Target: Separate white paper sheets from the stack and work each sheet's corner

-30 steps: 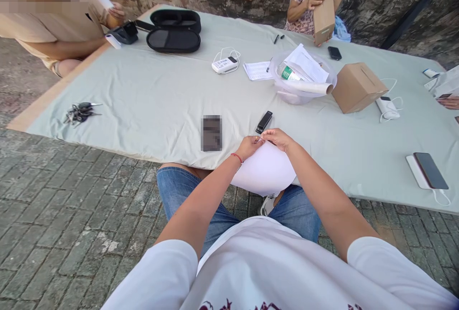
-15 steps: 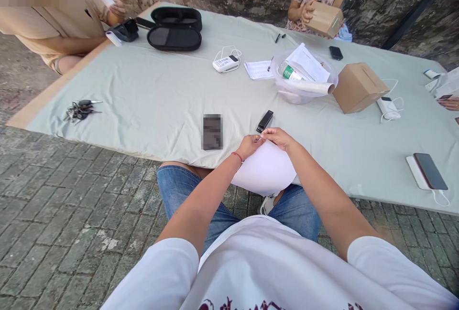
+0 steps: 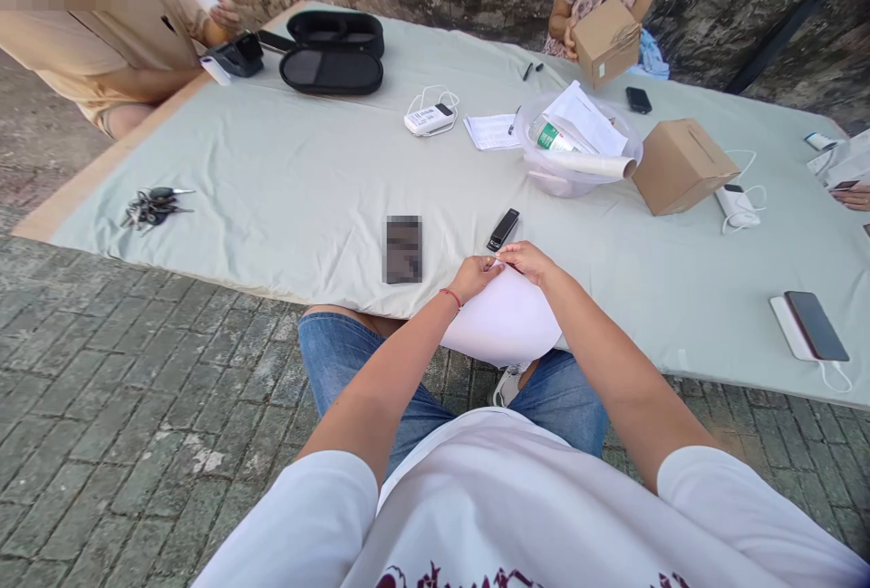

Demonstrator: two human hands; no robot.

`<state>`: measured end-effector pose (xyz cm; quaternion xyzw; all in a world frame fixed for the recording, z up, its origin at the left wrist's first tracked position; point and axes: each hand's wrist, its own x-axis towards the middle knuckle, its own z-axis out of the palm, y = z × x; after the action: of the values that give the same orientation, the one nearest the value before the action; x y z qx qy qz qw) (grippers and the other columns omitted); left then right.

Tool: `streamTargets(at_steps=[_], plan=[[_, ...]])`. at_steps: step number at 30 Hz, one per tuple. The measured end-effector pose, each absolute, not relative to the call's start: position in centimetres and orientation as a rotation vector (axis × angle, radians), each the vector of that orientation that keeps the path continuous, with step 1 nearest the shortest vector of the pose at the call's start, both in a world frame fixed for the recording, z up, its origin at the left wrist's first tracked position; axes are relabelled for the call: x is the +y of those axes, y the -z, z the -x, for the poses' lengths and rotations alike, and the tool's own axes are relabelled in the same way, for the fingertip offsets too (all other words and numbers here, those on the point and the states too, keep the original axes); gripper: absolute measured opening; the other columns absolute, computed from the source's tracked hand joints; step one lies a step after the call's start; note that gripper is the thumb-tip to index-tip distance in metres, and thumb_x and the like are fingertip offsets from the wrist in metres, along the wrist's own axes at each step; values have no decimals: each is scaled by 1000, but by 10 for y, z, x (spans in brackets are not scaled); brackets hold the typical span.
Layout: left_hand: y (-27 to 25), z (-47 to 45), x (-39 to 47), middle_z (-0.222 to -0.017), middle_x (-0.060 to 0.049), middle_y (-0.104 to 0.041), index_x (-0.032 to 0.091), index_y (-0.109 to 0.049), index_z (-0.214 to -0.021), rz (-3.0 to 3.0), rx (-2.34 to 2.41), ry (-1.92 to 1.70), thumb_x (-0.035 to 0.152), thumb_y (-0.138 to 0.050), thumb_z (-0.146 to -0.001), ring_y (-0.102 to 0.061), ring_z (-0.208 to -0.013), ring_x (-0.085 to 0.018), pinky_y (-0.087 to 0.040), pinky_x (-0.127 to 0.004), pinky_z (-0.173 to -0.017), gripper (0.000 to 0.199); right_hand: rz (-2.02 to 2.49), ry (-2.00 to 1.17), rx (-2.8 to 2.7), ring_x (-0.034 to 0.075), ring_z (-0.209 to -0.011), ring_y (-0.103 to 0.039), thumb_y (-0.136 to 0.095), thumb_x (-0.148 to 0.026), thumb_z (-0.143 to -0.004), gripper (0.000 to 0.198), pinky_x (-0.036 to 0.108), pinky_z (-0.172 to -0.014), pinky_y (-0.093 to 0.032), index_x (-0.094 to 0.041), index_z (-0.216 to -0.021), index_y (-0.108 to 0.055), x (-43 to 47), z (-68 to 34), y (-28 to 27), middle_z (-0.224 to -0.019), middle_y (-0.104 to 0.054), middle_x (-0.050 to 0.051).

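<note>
A white sheet of paper (image 3: 507, 321) curves down over the table's near edge toward my lap. At its top corner my left hand (image 3: 476, 277), with a red string on the wrist, pinches the paper. My right hand (image 3: 528, 260) has its fingertips closed on the same corner, touching or nearly touching the left ones. Just beyond my fingers lies a black stapler (image 3: 504, 228). Whatever small detail sits between the fingertips is too small to make out.
On the cloth-covered table (image 3: 292, 180) are keys (image 3: 155, 209), a blurred dark object (image 3: 403, 250), a black case (image 3: 332, 67), a plastic basin (image 3: 567, 180), a cardboard box (image 3: 683, 167) and a phone (image 3: 816, 323). Other people sit around it; one holds a box (image 3: 604, 44).
My hands and the paper stay almost in place. Across the table, a person has turned and lowered the cardboard box in their hands.
</note>
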<state>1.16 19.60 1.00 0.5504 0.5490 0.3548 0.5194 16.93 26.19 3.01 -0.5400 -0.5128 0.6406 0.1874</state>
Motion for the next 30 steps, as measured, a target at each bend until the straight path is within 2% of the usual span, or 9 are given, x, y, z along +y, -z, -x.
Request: streamTargets(at_steps=[4,11,19,21,23,26,30], plan=[[-12,-12,194,-57,4,-44,16,-63,-76,-1262,1297,-861,48,-60,-80,-36,-51,-10,-26,-25,-50,32,1509,-1729,-1490,16,-71,-56,-78,-39,-61,26,30,-70,-44,-19,-75,-70,258,-168,-34,-69,-65,0],[-9,-12,195,-56,5,-43,17,-59,-70,-1200,1270,-906,46,-62,-78,-35,-52,-9,-26,-25,-50,31,1547,-1718,-1503,15,-66,-53,-77,-43,-64,29,28,-65,-43,-19,-70,-64,259,-165,-32,-63,-60,-2],[-10,-10,194,-59,4,-45,18,-52,-66,-985,1164,-980,46,-69,-73,-39,-53,-9,-30,-24,-51,34,1380,-1845,-1552,15,-68,-57,-72,-50,-72,32,27,-66,-46,-19,-82,-67,256,-180,-36,-74,-65,0],[-11,-10,194,-60,4,-45,18,-51,-66,-956,1149,-990,47,-70,-72,-39,-53,-9,-30,-24,-52,35,1399,-1718,-1716,16,-72,-59,-68,-47,-77,28,29,-70,-47,-20,-86,-69,253,-183,-39,-79,-68,1],[-12,-10,194,-60,4,-45,18,-50,-65,-939,1137,-1002,47,-70,-71,-39,-53,-9,-30,-25,-52,36,1387,-1460,-1906,19,-85,-62,-59,-39,-85,26,33,-82,-49,-22,-99,-72,249,-184,-42,-94,-71,3],[-11,-10,195,-57,6,-38,20,-42,-62,-950,1153,-1033,46,-71,-71,-34,-52,-8,-27,-25,-51,40,1245,-1081,-2183,21,-110,-59,-46,-22,-91,39,40,-101,-43,-26,-124,-66,241,-181,-45,-120,-67,5],[-11,-10,195,-55,6,-33,21,-34,-59,-943,1173,-1053,46,-72,-72,-29,-52,-7,-24,-25,-50,47,1179,-869,-2387,24,-122,-52,-37,-9,-89,55,45,-106,-40,-27,-135,-60,232,-176,-46,-133,-62,5]])
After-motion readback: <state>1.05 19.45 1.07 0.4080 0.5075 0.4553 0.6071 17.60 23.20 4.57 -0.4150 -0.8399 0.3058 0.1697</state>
